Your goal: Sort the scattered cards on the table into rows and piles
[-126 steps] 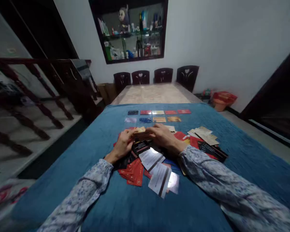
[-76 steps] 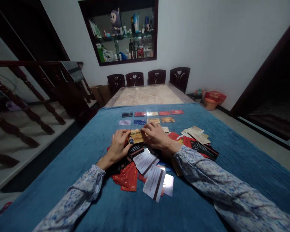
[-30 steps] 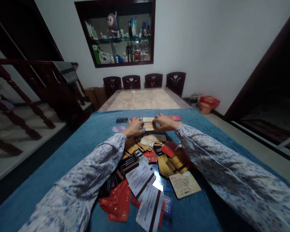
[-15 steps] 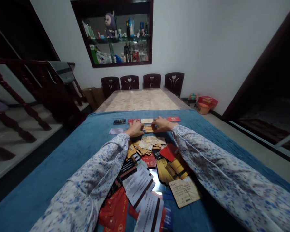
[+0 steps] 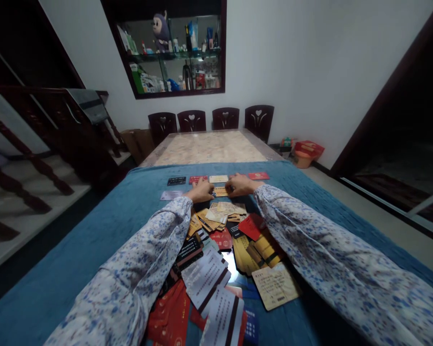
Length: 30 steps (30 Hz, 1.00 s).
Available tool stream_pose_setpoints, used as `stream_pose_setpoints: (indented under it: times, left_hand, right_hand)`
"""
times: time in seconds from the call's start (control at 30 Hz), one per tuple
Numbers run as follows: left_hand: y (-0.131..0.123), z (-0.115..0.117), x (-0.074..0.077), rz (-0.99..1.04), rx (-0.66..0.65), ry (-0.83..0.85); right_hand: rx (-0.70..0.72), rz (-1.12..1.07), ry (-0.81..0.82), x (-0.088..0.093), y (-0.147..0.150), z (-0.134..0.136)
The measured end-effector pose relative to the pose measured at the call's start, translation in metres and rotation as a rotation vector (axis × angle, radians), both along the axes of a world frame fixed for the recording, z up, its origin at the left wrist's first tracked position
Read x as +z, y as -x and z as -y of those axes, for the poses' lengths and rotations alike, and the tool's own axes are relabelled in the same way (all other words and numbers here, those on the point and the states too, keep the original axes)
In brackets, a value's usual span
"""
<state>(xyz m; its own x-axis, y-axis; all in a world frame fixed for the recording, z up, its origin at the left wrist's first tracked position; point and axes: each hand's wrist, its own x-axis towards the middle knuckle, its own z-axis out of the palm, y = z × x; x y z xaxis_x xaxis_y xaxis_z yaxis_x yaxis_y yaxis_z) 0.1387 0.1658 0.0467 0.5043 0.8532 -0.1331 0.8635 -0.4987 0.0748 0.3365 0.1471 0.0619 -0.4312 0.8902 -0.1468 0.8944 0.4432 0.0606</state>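
A yellow card (image 5: 221, 191) lies on the blue cloth between my two hands. My left hand (image 5: 201, 191) has its curled fingers at the card's left edge. At the right edge, the bent fingers of my right hand (image 5: 240, 185) hold it too. Just behind stands a row of cards laid flat: a black card (image 5: 176, 181), a red card (image 5: 197, 179) partly behind my left fingers, a cream card (image 5: 218, 179), and another red card (image 5: 259, 176) beyond my right hand. A pale lilac card (image 5: 171, 195) lies left of my left hand.
A loose heap of cards fills the near middle, between my forearms: white cards (image 5: 205, 276), red cards (image 5: 171, 315), gold cards (image 5: 245, 254) and a beige card (image 5: 276, 286). Blue cloth (image 5: 104, 230) covers the near table; bare tabletop (image 5: 212, 146) shows beyond. Dark chairs (image 5: 225, 118) stand behind.
Both hands stay at the yellow card's edges with hardly any movement. The whole view has shifted slightly; the cards keep their places.
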Motion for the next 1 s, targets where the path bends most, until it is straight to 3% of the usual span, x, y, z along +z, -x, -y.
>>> stream_pose_setpoints:
  times: [0.43,1.0]
  left_hand:
    - [-0.002,-0.001,-0.006,0.013,-0.023,-0.08]
    - [0.01,0.014,-0.004,-0.001,-0.106,-0.157]
  right_hand:
    - [0.0,0.017,-0.059,-0.01,-0.002,-0.005]
    - [-0.013,-0.009,-0.095,-0.007,-0.002,0.007]
